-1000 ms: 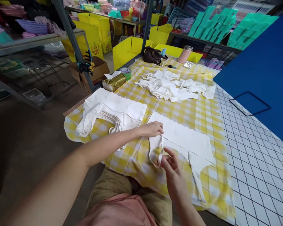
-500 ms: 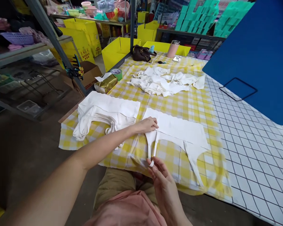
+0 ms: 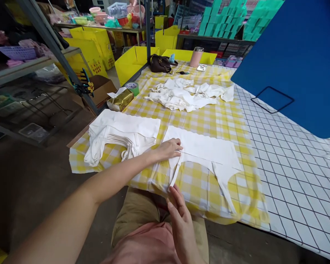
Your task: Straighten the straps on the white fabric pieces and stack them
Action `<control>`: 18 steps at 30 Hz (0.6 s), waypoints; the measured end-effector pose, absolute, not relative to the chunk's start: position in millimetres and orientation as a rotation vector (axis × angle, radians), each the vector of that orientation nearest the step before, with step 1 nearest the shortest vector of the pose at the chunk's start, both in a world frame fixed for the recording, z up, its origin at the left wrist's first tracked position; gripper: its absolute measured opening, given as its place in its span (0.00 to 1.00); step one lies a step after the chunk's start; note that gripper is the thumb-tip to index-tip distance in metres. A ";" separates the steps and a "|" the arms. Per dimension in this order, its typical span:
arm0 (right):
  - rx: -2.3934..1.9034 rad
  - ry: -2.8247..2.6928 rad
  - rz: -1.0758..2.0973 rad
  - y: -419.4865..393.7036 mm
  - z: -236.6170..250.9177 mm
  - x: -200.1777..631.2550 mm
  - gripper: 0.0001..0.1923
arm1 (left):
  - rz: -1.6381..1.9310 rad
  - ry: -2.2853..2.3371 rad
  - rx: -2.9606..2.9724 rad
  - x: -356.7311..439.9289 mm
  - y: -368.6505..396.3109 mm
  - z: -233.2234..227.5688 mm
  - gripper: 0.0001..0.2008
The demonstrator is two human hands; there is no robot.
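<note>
Hands on a flat white cloth bag (image 3: 206, 148) lying near edge of the yellow checked tablecloth (image 3: 209, 121). Left hand (image 3: 169, 148) pressed flat on the bag's left corner, fingers together and stretched out, gripping nothing. Right hand (image 3: 181, 216) at the near table edge, fingers nearly straight, tips pinching the end of the bag's left strap (image 3: 173, 175) (contact partly hidden by the fingers). Second strap (image 3: 224, 187) trails loose toward near right. Just left of left hand: stack of folded white bags (image 3: 123, 132), straps hanging off the near side. Far middle: loose heap of white bags (image 3: 187, 94). Gold tissue box (image 3: 120, 99) and green tape roll (image 3: 132, 87) at left table edge, brown handbag (image 3: 159, 63) and pink tumbler (image 3: 196, 57) at far end. Blue board (image 3: 291, 55) on right over a white grid cloth (image 3: 291, 154). Nothing lies between the hands and the bag
</note>
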State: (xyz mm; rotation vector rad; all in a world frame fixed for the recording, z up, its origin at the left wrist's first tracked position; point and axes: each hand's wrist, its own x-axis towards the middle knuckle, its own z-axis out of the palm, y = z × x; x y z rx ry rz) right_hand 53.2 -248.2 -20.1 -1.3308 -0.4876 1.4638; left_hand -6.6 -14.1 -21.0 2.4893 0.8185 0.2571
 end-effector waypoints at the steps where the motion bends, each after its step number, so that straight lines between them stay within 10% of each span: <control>1: -1.328 -0.511 1.458 -251.8 -20.2 52.4 0.22 | 0.254 0.815 2.508 -7.2 -15.3 -20.5 0.08; 13: -2.046 -1.203 0.236 -135.8 6.9 239.8 0.15 | 0.282 1.536 2.267 12.6 37.7 8.9 0.16; 18: -2.445 -1.138 0.241 -65.0 3.1 307.8 0.10 | 0.115 1.697 2.113 22.8 63.1 7.6 0.18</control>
